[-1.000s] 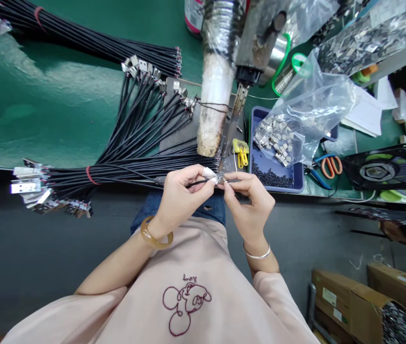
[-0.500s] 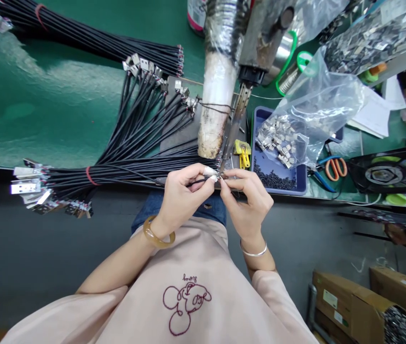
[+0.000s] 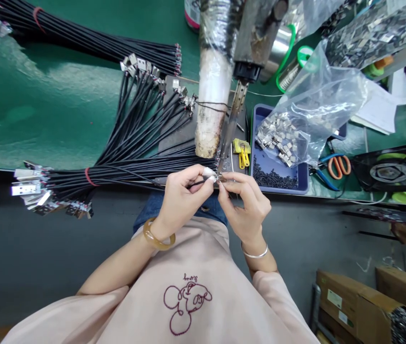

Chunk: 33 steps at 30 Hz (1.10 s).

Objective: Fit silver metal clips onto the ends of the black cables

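Note:
My left hand (image 3: 186,191) pinches the end of a black cable (image 3: 197,182) between thumb and forefinger. At its fingertips shows a small silvery piece, too small to make out. Close beside it, my right hand (image 3: 246,203) has thumb and forefinger drawn together at the same spot; what they hold is hidden. The metal rod of a soldering iron (image 3: 233,119) comes down from above to just over both fingertips. To the left, a bundle of black cables (image 3: 127,171) with silver USB plugs (image 3: 27,188) lies along the table edge, tied with a red band.
A wrapped pipe (image 3: 212,95) hangs left of the iron. On the right are a blue tray (image 3: 305,184) with a bag of metal shells (image 3: 280,136), a yellow clip (image 3: 243,155), pliers (image 3: 337,167), solder spools (image 3: 292,71) and a fan (image 3: 389,172). More cables (image 3: 99,40) lie behind.
My right hand has shifted slightly left, its fingertips still at the cable end. The left hand keeps its pinch on the cable. The view has moved a little.

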### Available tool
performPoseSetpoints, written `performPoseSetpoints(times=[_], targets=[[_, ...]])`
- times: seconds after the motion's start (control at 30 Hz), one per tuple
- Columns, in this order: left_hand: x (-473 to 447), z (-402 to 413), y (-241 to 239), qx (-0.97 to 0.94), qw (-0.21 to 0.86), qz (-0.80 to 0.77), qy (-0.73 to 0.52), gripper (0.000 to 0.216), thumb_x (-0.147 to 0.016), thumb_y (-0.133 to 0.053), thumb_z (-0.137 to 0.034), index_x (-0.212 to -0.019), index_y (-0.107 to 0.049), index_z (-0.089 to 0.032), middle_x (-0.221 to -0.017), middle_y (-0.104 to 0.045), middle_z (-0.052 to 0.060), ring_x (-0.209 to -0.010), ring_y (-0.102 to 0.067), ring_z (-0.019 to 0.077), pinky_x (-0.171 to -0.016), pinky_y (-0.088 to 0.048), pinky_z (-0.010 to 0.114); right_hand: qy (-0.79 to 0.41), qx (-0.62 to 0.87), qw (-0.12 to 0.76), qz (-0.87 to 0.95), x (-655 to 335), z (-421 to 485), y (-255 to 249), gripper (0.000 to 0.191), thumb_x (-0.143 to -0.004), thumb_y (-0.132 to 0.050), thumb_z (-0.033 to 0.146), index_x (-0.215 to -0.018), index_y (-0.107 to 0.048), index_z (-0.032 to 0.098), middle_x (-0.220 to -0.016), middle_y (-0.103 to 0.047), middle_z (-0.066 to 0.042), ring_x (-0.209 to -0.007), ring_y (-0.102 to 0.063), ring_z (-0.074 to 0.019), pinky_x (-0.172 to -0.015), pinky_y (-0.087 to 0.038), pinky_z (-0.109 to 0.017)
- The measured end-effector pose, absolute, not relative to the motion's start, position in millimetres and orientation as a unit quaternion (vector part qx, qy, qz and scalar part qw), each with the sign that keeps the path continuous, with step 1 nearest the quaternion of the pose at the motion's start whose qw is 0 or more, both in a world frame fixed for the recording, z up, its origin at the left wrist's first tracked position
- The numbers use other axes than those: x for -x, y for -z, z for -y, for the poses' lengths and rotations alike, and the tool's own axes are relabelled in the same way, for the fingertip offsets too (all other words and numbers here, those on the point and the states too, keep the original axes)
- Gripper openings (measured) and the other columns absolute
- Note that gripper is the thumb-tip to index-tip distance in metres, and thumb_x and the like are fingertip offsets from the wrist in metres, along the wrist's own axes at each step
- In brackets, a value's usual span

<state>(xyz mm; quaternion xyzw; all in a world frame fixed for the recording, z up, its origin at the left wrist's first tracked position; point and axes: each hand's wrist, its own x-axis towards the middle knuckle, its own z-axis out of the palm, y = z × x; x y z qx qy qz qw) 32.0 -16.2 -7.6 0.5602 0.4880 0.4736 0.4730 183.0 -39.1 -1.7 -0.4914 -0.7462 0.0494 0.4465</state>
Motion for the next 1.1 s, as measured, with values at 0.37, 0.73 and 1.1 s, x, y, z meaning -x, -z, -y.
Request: performPoseSetpoints(times=[0.37,0.73,1.1], targets=[[-31.8,17.0,8.2,-0.546,0.474,-0.491,-0.485,0.007,-0.085,-0.063,-0.018,-0.082,-0.068,-0.014,-0.058,-0.041,-0.007,-0.052,-0.031,0.0067,-0.049,-0.026,0.022,-0.068,0.489,0.466,0.734,-181.3,37.0,0.1,0.017,-0.088,-0.068,0.007,-0.089,-0.064,0.023,-0.099,-0.078,-0.004,-0.092,-0.075,-0.0155,-0.081,-0.063,-0.031],[-30.6,18.8,7.2,-0.571,0.471,-0.485,-0.467,0.011,-0.085,-0.061,-0.017,-0.074,-0.064,-0.014,-0.053,-0.034,-0.008,-0.051,-0.029,0.0058,-0.050,-0.026,0.021,-0.049,0.481,0.462,0.744,-180.9,44.6,1.8,0.021,-0.086,-0.068,0.004,-0.091,-0.062,0.023,-0.100,-0.078,-0.005,-0.093,-0.076,-0.0151,-0.083,-0.063,-0.029],[-22.2,18.4,8.3,-0.546,0.544,-0.461,-0.439,0.014,-0.081,-0.065,-0.024,-0.079,-0.073,-0.012,-0.065,-0.064,0.002,-0.057,-0.052,0.0098,-0.053,-0.042,0.021,-0.048,0.541,0.406,0.735,-198.1,55.2,1.2,0.017,-0.094,-0.068,0.022,-0.111,-0.068,0.025,-0.063,-0.064,0.007,-0.049,-0.057,-0.0080,-0.054,-0.047,-0.022]])
